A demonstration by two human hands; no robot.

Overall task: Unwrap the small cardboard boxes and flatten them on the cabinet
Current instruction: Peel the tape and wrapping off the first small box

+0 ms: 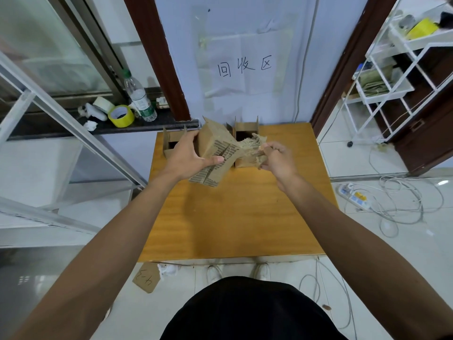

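Cardboard box (213, 143) hangs tilted above the far part of the wooden surface (232, 217), the left hand (188, 158) gripping its side with curled fingers. The right hand (277, 159) pinches a stringy strip of torn wrapping (247, 146) stretched off the box. Behind it an open box (246, 131) stands at the surface's far edge.

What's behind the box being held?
Two open boxes on the cabinet: left box and right box. The held box and its torn wrapping cover part of each; their insides are too dark to tell.
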